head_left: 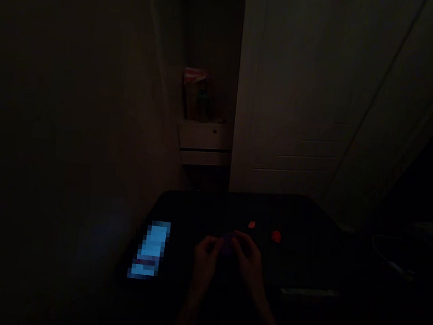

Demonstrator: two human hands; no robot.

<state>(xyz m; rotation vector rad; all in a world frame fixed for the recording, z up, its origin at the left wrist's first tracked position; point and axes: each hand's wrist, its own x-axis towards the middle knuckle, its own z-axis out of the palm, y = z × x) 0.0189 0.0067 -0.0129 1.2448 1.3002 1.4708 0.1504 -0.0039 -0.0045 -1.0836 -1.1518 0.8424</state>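
Observation:
In dim light, my left hand (206, 255) and my right hand (248, 255) are close together over a dark table (203, 208). Between their fingertips is a small purple piece (227, 243), pinched from both sides; its kind is too dark to make out. Just beyond my right hand lies a small red piece (251, 224) on the table. A second, slightly larger red piece (276, 236) rests farther right. Neither hand touches the red pieces.
A lit, blurred-out screen (151, 249) lies at the table's left side. Near the front right is a pale, flat strip (309, 293). A cable (389, 260) shows at far right. Behind stand a pale door panel (298, 99) and a drawer unit (205, 138) with a bag (197, 92) on it.

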